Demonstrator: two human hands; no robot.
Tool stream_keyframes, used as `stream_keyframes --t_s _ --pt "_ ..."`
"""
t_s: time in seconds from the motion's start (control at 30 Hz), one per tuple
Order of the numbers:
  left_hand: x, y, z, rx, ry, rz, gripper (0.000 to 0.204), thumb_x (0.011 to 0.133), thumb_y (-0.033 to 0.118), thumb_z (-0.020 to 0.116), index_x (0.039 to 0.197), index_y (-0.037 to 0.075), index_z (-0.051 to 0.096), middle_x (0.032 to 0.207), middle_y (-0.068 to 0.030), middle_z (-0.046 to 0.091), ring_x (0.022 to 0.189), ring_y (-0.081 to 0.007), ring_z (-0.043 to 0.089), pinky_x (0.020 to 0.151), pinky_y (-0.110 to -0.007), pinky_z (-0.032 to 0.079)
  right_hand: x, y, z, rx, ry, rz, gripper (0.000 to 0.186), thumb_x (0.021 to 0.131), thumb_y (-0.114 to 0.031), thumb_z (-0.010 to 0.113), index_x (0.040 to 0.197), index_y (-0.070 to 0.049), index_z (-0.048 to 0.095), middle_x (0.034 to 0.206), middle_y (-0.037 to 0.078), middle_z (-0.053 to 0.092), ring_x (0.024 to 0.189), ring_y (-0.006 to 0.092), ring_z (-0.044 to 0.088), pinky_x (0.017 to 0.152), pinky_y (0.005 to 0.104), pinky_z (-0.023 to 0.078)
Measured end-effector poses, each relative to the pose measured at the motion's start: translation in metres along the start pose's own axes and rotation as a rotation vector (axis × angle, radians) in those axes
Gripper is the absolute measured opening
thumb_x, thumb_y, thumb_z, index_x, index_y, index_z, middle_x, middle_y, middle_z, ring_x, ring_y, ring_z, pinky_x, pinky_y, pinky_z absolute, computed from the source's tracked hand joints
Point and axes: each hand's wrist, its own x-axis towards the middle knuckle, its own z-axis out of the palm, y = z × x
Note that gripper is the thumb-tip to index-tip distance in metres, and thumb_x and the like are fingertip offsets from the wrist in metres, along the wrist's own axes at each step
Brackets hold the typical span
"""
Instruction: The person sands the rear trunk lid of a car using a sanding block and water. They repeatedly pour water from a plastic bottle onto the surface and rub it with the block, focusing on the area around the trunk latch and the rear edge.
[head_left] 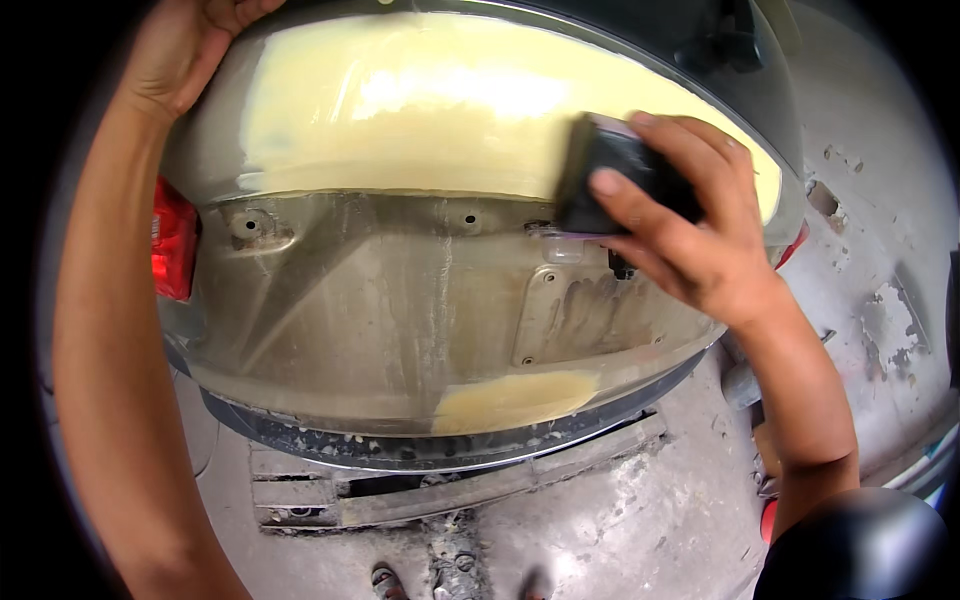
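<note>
My right hand (690, 215) is closed around a black sanding block (635, 175), thumb on its near face and fingers over the far side. The block overlaps the lower right of a broad patch of pale yellow body filler (400, 110) on a car's tailgate (380, 270). Against the upper left edge of that panel rests my left hand (190, 45), fingers stretched out, with their tips partly cut off by the picture's edge. A smaller filler patch (515, 400) lies low on the bare, scuffed panel.
Red tail lights (175, 240) flank the panel; the right one barely shows. A dark rear window (640, 30) lies beyond the filler. Below the dark bumper edge (400, 448), a slatted floor grate (420, 500) crosses stained concrete. Sandalled feet (388, 580) stand near it.
</note>
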Motion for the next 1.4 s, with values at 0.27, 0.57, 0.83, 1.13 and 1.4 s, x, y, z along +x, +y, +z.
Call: stream_keyframes --t_s 0.27,0.57,0.83,1.13,1.4 --pt "0.006 -0.007 -0.008 0.002 -0.08 0.058 0.082 0.095 0.064 0.055 0.146 0.0 0.047 0.128 -0.0171 0.068 0.115 -0.0278 0.069 0.098 -0.042 0.056 0.028 -0.018 0.005 -0.043 -0.015 -0.063 0.056 0.07 -0.018 0.087 0.124 -0.019 0.073 0.132 0.018 0.062 0.11 0.0362 0.061 0.092 0.0442 0.051" --pt "0.029 -0.016 -0.04 -0.255 -0.297 -0.078 0.076 0.093 0.063 0.059 0.138 0.002 0.056 0.121 -0.0152 0.072 0.111 -0.0267 0.07 0.094 -0.04 0.057 0.013 -0.006 0.001 -0.081 0.032 -0.062 0.05 0.071 -0.022 0.079 0.121 -0.023 0.071 0.128 0.014 0.063 0.108 0.032 0.062 0.089 0.0426 0.049" --pt "0.032 -0.013 -0.045 -0.348 -0.357 -0.129 0.069 0.094 0.063 0.059 0.131 0.004 0.062 0.11 -0.0089 0.075 0.1 -0.0213 0.072 0.086 -0.034 0.057 0.009 0.006 -0.006 -0.073 0.033 -0.055 0.061 0.068 -0.024 0.085 0.127 -0.025 0.07 0.131 0.016 0.062 0.105 0.0352 0.063 0.086 0.0443 0.051" --pt "0.023 -0.016 -0.032 -0.152 -0.207 -0.059 0.063 0.092 0.062 0.062 0.125 0.008 0.065 0.104 -0.0057 0.075 0.092 -0.016 0.071 0.078 -0.028 0.054 0.057 -0.029 0.008 -0.072 -0.035 -0.086 0.07 0.062 -0.015 0.089 0.128 -0.02 0.071 0.133 0.018 0.06 0.109 0.038 0.061 0.092 0.0475 0.052" --pt "0.029 -0.008 -0.043 -0.155 -0.25 -0.047 0.061 0.091 0.063 0.064 0.119 0.009 0.067 0.098 -0.0038 0.074 0.081 -0.0139 0.067 0.067 -0.025 0.048 0.103 -0.062 0.035 -0.043 0.091 -0.096 0.049 0.069 -0.015 0.082 0.118 -0.02 0.075 0.125 0.017 0.064 0.107 0.0354 0.061 0.091 0.044 0.051"
